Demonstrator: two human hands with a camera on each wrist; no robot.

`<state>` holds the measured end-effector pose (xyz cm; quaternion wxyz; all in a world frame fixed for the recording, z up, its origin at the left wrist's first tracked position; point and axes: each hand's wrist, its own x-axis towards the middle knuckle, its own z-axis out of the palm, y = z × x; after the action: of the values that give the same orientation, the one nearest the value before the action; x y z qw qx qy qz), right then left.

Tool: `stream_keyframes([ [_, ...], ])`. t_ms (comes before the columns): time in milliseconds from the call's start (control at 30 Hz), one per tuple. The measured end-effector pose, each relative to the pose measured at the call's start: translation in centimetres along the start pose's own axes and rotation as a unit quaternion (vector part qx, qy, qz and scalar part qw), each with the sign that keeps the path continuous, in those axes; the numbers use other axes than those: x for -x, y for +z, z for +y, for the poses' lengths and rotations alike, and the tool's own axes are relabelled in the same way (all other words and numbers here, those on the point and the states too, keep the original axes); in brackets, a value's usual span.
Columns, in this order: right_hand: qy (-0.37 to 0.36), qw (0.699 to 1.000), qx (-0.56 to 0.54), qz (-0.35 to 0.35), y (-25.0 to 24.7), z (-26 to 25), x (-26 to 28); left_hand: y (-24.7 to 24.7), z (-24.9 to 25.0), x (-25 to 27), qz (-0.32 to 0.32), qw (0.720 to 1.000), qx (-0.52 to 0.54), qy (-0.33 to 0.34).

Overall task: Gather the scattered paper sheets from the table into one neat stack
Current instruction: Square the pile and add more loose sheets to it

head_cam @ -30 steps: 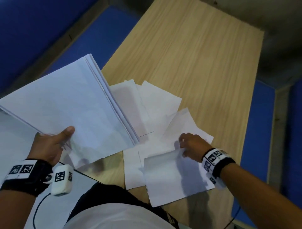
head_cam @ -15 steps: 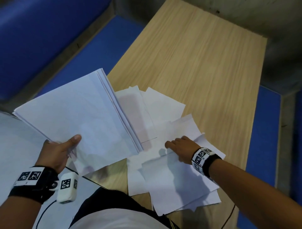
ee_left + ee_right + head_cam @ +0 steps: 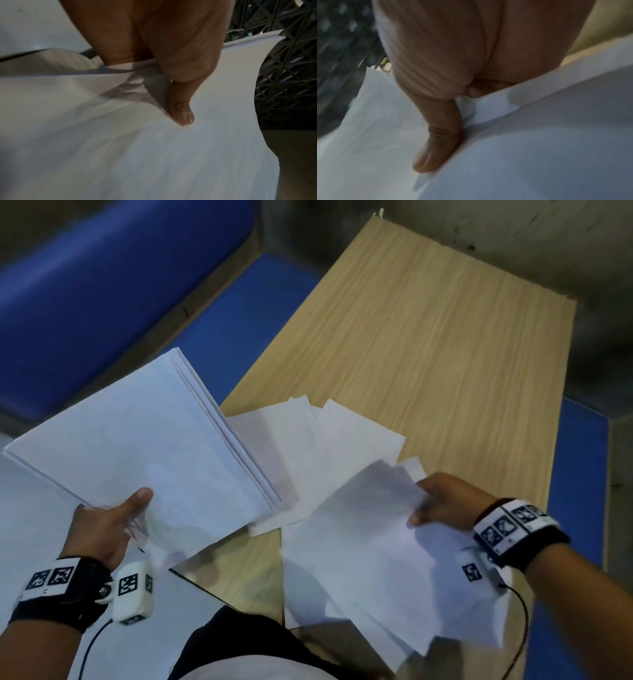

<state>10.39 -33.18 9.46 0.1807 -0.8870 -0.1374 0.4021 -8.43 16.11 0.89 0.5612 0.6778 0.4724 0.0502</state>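
Note:
My left hand grips a thick stack of white sheets held in the air off the table's left edge, thumb on top; the left wrist view shows that thumb pressing the stack. My right hand pinches a few loose white sheets lifted off the table at the near right; the thumb lies on top of them. Several more loose sheets lie overlapped on the wooden table between the two hands.
The far half of the table is bare wood. Blue padded seating runs along the left, and a blue strip lies beyond the right edge. A cable hangs from my right wrist.
My right hand went from pressing on the near-right sheets to gripping them and lifting them off the table. The left hand's stack stayed held up at the left.

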Motion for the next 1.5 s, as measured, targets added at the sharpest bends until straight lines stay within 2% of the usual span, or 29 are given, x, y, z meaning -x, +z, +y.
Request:
stream_keyframes([
  [67,-0.01,0.988,-0.132,0.073,-2.0,-1.1,-0.9,-1.2,-0.6,-0.8,0.014,1.0,0.012,-0.01],
  [167,-0.035,0.956,-0.25,0.146,-1.5,-3.3,-5.0,-2.1,-0.3,-0.8,0.031,0.999,0.007,-0.009],
  [233,-0.022,0.955,-0.244,0.167,0.6,-4.8,-8.8,-2.5,-0.1,-0.6,0.055,0.998,-0.009,-0.006],
  [367,0.07,0.968,-0.173,0.165,7.1,-8.0,-15.5,-4.1,-2.1,-1.9,0.065,0.997,-0.03,0.003],
  [500,0.116,0.967,-0.1,0.205,11.0,-9.7,-17.9,-4.3,-2.8,-1.8,0.069,0.997,-0.036,-0.016],
  [567,0.117,0.962,-0.105,0.223,11.4,-10.4,-17.9,-4.4,-3.2,-1.8,0.067,0.997,-0.039,-0.026],
  [667,0.103,0.951,-0.173,0.234,11.3,-10.7,-17.2,-4.3,-3.5,-1.6,0.057,0.997,-0.039,-0.031],
  [767,0.078,0.948,-0.227,0.207,9.8,-10.5,-16.0,-4.3,-3.9,-1.9,0.067,0.996,-0.015,-0.056],
  [900,0.078,0.923,-0.3,0.229,7.1,-9.3,-12.1,-5.7,-5.1,-3.5,0.044,0.996,0.008,-0.08],
  [967,0.089,0.911,-0.324,0.239,6.7,-7.8,-9.5,-5.5,-5.2,-3.7,0.044,0.996,0.048,-0.052],
  [1067,0.157,0.913,-0.305,0.219,9.0,-4.7,-7.0,-4.2,-3.4,-2.0,0.025,0.997,0.066,-0.038],
  [1233,0.273,0.923,-0.184,0.2,16.0,-1.3,-7.1,-2.7,-3.0,-1.8,0.018,0.999,0.027,-0.018],
  [1300,0.279,0.921,-0.169,0.215,16.8,-1.7,-6.9,-2.6,-3.8,-2.8,-0.002,1.0,0.008,-0.02],
  [1433,0.232,0.896,-0.291,0.242,16.9,-2.0,-5.8,-1.6,-2.8,-2.2,0.002,1.0,-0.009,-0.007],
  [1500,0.201,0.893,-0.325,0.236,16.6,-1.4,-5.3,-0.6,-1.8,-1.2,0.0,1.0,-0.009,0.002],
])
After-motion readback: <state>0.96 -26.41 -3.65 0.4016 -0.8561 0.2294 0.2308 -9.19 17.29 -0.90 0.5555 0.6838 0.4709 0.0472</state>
